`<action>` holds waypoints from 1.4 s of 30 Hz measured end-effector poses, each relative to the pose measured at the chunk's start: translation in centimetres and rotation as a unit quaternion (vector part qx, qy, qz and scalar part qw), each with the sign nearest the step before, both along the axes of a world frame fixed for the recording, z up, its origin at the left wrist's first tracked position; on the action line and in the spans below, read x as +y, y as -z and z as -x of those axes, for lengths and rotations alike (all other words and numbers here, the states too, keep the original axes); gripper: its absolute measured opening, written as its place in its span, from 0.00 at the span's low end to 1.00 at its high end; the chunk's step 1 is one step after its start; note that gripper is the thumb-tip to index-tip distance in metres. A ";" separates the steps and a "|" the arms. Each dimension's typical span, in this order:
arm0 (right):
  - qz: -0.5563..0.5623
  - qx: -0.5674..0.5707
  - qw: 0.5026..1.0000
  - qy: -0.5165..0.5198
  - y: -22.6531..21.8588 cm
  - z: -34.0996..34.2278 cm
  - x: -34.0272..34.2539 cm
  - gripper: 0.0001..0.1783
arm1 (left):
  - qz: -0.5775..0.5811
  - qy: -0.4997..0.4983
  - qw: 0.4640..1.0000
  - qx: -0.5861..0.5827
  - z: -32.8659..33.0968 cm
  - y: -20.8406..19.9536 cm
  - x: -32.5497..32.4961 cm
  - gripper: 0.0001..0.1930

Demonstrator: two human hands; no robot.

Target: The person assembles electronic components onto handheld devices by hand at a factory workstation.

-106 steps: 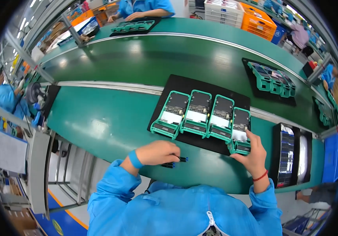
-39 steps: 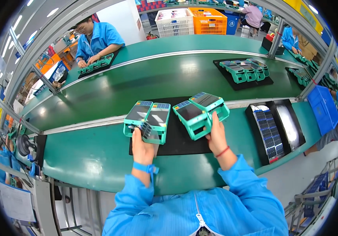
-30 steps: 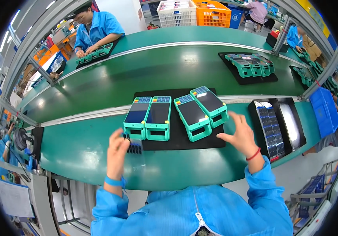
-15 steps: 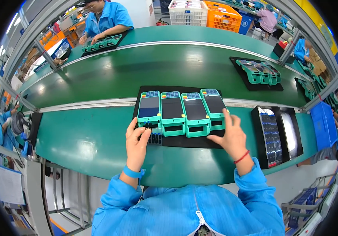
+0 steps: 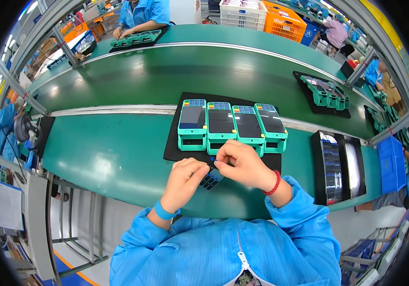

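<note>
A strip of small black pieces (image 5: 211, 181) is pinched by the left hand (image 5: 183, 181), with the right hand (image 5: 242, 163) curled just beside it. Four green card readers (image 5: 247, 126) are lined up beyond the hands on a black mat (image 5: 172, 148), on a green bench (image 5: 85, 138), across from a co-worker (image 5: 143, 14) whose head is cut off. Whether anything is gripped by the right hand cannot be told.

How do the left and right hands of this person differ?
The left hand wears a blue wristband; the right hand wears a red beaded bracelet. The left hand lies lower in the picture, the right hand higher. Both are ungloved, bent, and near the strip of black pieces.
</note>
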State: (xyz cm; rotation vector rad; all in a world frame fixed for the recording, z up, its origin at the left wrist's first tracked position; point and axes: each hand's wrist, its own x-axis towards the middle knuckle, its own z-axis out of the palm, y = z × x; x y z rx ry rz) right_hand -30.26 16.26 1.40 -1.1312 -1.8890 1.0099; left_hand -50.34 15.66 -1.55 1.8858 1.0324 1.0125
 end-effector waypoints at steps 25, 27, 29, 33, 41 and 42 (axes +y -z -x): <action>-0.209 -0.247 0.919 0.225 2.1 4.1 7.5 0.11 | -0.258 -0.059 0.888 0.377 4.7 0.9 4.5 0.07; -0.133 -0.261 0.941 0.168 1.0 3.7 8.4 0.21 | -0.257 -0.046 0.880 0.396 4.8 0.7 4.5 0.06; -0.125 -0.318 0.930 0.139 1.7 4.0 9.3 0.24 | -0.255 -0.056 0.892 0.369 4.6 0.5 4.6 0.05; -0.033 -0.327 0.939 0.105 0.9 4.3 10.2 0.20 | -0.131 -0.092 0.976 0.149 4.7 -0.2 4.1 0.03; 0.059 0.059 0.995 -0.054 -0.8 2.1 4.4 0.09 | -0.124 -0.061 0.989 0.045 3.2 -0.5 3.0 0.03; 0.060 0.091 0.993 -0.043 -0.3 2.2 3.8 0.08 | -0.146 -0.064 0.986 0.044 2.4 -0.7 2.7 0.05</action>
